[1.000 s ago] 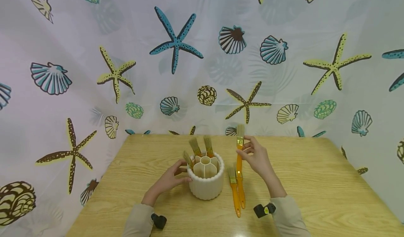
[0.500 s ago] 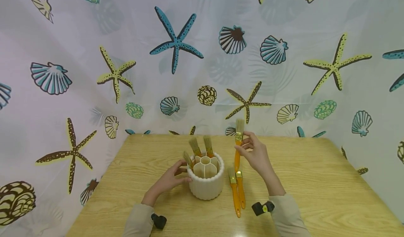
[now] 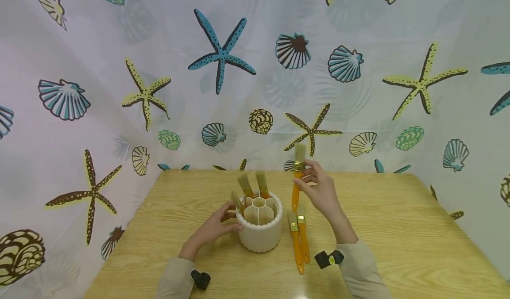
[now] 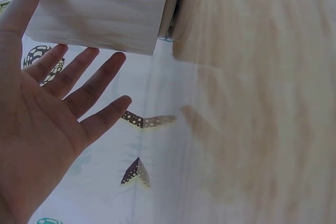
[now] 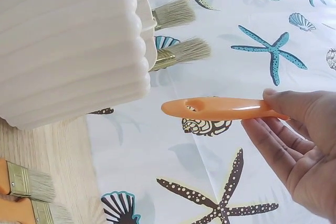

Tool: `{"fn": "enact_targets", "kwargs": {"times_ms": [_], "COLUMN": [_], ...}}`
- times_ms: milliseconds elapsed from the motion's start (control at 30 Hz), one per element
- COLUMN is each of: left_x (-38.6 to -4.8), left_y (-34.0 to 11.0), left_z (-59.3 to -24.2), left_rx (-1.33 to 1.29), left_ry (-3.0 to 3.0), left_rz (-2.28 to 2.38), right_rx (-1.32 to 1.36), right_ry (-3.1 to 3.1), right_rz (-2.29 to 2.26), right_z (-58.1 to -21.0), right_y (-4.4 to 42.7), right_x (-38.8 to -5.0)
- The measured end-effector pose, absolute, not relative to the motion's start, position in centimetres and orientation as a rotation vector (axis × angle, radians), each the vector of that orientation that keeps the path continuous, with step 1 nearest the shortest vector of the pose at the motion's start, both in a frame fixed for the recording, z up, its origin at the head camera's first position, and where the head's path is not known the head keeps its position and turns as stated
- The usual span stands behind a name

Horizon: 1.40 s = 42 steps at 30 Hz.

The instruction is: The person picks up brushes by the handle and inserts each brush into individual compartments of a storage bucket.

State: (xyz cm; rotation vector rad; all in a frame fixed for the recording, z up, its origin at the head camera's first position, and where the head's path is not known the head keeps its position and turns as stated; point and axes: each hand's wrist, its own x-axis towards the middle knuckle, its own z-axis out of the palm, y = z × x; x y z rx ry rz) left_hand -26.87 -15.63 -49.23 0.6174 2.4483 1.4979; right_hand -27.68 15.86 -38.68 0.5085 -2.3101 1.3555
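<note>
A paintbrush (image 3: 296, 184) with an orange handle and pale bristles stands upright, bristles up, pinched by my right hand (image 3: 322, 192) above the table. In the right wrist view, its handle (image 5: 220, 108) reaches out past the thumb and fingers of that hand. My left hand (image 3: 215, 224) rests against the left side of a white round holder (image 3: 260, 237) with scalloped rim and petal-shaped compartments. Its fingers (image 4: 100, 82) look spread and fairly straight in the left wrist view. Several compartments are visible, and three brushes (image 3: 245, 184) lean in those at the left and back.
Two more paintbrushes (image 3: 298, 250) lie side by side on the wooden table (image 3: 382, 228), right of the holder. A white curtain (image 3: 255, 91) printed with starfish and shells hangs behind and at both sides of the table. Each wrist wears a small black camera.
My right hand has lifted the paintbrush up off the lying brushes and moved it slightly left. The left hand and the holder stay where they were.
</note>
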Motion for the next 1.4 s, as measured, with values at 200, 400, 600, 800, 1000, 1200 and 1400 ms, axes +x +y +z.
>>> {"fn": "enact_targets", "kwargs": {"times_ms": [200, 400, 600, 800, 1000, 1200, 1400], "left_x": [-27.4, -27.3, -27.3, -26.8, -27.0, -27.4, -27.4], "left_y": [-15.8, -15.8, -15.7, -15.4, -15.6, -15.9, -15.9], "left_z": [-50.4, -50.3, -50.3, -49.4, -49.9, -50.6, -50.6], "left_rx": [0.602, 0.605, 0.589, 0.587, 0.587, 0.592, 0.584], "left_ry": [2.461, 2.474, 2.475, 2.445, 2.455, 2.46, 2.457], "left_rz": [1.508, 1.496, 1.482, 1.489, 1.483, 1.49, 1.489], "right_rx": [0.515, 0.551, 0.575, 0.579, 0.576, 0.546, 0.557], "right_ry": [-2.289, -2.25, -2.238, -2.21, -2.216, -2.266, -2.26], "right_rz": [1.348, 1.349, 1.348, 1.34, 1.385, 1.391, 1.4], "right_z": [-38.5, -37.3, -35.5, -35.4, -35.6, -35.7, -35.8], "right_y": [15.5, 14.6, 13.5, 13.0, 12.5, 12.2, 11.9], "right_x": [-27.7, -26.8, -25.1, -25.0, -25.1, -24.7, -24.7]}}
